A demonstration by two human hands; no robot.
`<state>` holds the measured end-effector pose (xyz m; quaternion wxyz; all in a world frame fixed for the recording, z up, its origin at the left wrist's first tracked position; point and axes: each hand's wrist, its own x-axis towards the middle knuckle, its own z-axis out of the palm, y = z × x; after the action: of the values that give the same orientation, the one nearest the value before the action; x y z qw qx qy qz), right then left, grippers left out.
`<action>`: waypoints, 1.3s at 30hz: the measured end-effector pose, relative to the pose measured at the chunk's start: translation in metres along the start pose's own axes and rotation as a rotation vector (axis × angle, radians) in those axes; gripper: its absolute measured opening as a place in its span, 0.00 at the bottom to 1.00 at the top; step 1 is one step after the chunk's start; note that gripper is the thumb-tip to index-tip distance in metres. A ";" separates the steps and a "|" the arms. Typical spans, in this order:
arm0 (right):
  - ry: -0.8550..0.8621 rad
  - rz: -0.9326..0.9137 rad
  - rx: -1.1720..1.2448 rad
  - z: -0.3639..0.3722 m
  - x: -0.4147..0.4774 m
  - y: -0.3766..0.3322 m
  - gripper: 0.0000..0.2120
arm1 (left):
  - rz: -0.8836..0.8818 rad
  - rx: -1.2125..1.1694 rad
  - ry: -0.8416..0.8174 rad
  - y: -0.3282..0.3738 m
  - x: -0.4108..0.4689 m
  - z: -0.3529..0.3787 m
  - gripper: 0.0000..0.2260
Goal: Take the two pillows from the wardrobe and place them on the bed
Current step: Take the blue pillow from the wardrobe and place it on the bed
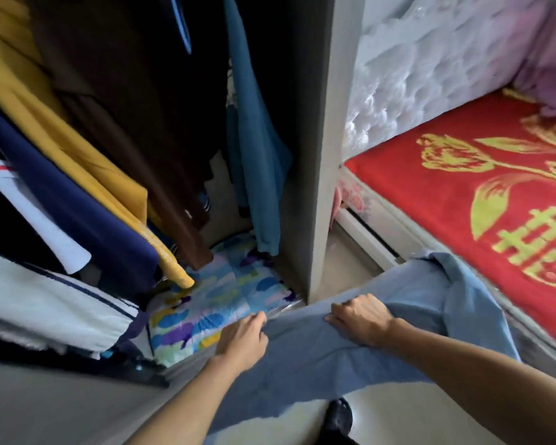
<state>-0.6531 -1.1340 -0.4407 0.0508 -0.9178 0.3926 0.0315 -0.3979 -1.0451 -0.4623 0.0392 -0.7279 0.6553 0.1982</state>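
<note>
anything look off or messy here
Nothing damaged or spilled. Both hands grip a light blue pillow half out of the wardrobe; one corner flops onto the red bedspread.

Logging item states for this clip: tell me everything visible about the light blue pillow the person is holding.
The blue pillow is plain, pale blue-grey woven-looking fabric, soft and creased. It is held clear of the wardrobe, stretching from the wardrobe's edge toward the bed, its far corner bunched near the bed's side. The left hand grips its near-left edge and the right hand clutches its top, fingers closed into the fabric. It hangs above the floor. Its lower part is hidden by the arms.
</note>
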 end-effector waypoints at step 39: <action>0.261 0.700 -0.012 -0.152 0.027 0.687 0.20 | 0.687 -0.139 0.270 0.534 0.575 -0.191 0.10</action>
<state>-1.1287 -1.6433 -0.3400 -0.0190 -0.7246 0.6856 -0.0678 -0.8347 -1.7194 -0.3737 -0.1661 -0.4861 0.8455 0.1459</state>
